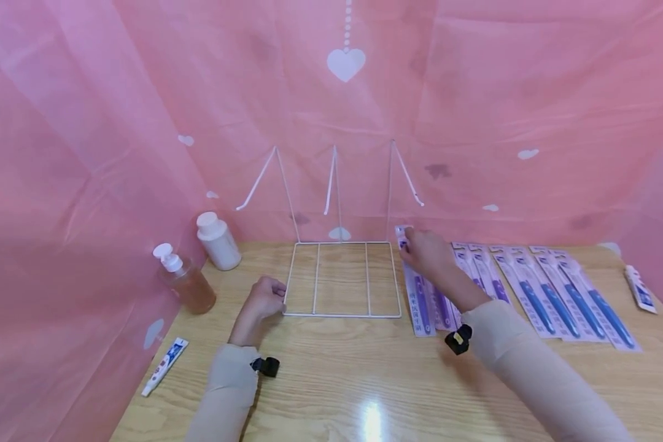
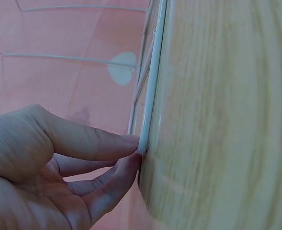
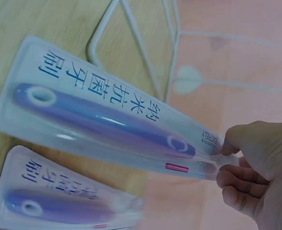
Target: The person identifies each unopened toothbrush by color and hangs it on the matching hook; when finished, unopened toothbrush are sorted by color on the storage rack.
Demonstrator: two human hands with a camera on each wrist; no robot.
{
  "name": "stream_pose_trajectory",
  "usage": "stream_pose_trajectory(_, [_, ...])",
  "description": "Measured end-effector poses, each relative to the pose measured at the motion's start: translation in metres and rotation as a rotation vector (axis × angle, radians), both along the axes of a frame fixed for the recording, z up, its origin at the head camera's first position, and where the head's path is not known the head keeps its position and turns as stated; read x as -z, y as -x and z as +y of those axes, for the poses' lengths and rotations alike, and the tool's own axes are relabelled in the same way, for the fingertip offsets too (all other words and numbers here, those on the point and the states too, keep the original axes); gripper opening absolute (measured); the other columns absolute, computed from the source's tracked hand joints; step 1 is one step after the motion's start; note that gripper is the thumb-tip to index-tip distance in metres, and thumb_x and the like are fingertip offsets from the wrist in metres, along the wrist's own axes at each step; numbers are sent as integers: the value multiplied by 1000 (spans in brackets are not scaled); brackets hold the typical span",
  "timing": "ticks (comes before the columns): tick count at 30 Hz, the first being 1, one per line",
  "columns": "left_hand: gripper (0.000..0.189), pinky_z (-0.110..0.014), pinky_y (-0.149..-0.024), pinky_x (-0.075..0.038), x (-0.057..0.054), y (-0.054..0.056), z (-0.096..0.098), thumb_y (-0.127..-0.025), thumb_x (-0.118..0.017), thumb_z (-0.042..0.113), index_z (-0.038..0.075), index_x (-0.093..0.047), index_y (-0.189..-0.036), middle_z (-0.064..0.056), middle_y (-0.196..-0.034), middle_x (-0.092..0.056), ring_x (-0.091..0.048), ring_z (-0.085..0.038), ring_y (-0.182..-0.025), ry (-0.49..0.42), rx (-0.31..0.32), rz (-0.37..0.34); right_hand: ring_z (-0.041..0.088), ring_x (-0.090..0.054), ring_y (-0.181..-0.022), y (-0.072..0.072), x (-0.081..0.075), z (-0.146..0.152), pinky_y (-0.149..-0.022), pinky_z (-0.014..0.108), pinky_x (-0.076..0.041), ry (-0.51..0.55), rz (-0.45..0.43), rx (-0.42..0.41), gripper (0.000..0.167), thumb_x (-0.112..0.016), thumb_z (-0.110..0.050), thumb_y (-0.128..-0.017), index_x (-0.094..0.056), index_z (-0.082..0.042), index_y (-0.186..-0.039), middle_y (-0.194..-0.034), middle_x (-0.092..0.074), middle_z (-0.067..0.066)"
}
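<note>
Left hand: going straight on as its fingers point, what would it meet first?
Likely the white wire rack: the left hand appears to be touching its near left corner.

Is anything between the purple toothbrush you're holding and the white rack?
Nothing visible. The right hand grips the purple toothbrush just right of the white rack; the left hand pinches the rack's opposite side.

On the wood-grained desk (image 1: 320, 374) we see a white bottle (image 1: 220, 242) near the back left and, just in front of it, a bottle of amber liquid (image 1: 192, 285) with a white cap. Nearer us lies a small white-and-blue tube (image 1: 166, 366); we find a similar tube (image 1: 640, 290) at the far right. Behind, we have pink cloth (image 1: 486, 80) printed with a pale heart (image 1: 346, 64) under a dotted line.
</note>
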State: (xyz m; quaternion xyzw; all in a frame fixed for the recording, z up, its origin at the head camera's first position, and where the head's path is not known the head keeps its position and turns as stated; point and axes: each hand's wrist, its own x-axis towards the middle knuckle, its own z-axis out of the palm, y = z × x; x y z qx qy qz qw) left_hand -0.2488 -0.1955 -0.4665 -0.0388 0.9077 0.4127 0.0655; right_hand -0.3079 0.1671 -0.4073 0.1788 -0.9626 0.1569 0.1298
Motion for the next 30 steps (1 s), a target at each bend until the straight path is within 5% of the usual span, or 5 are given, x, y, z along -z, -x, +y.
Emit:
stream_pose_trajectory(9, [43,-37,-80,-53,-3,-1,-3,-63,-70,-16,-11,-67,-105,-12,-90,-65,-61,-27,-88,15,-9,25,16,-40,-44,-46,-40,-30,-38,29,-32,41,296,-107,10,-63,-7,-85,-54,-5,-81,-58,-41,1])
stream_pose_trajectory(15, [42,-36,-79,-53,-3,-2,-4,-62,-70,-17,-11,-68,-104,-13,-89,-65,-61,-27,-87,-11,-12,35,14,-40,-44,-71,-64,-49,-37,25,-30,91,404,-198,11,-64,-5,-86,-54,-5,-81,-63,-43,2])
stream_pose_trajectory(25, [42,-36,-77,-54,2,-4,-1,-61,-69,-17,-12,-68,-103,-12,-87,-66,-62,-25,-84,-11,8,58,12,-37,-42,-90,-96,-53,-34,24,-29,59,609,-215,10,-67,-4,-83,-57,-2,-86,-60,-46,3])
stream_pose_trajectory(30, [42,-37,-80,-53,1,-3,2,-63,-71,-16,-10,-68,-105,-11,-89,-65,-61,-25,-86,-3,2,37,14,-45,-45,-100,-112,-58,-36,24,-35,74,663,-287,11,-66,-6,-84,-61,0,-92,-64,-55,5])
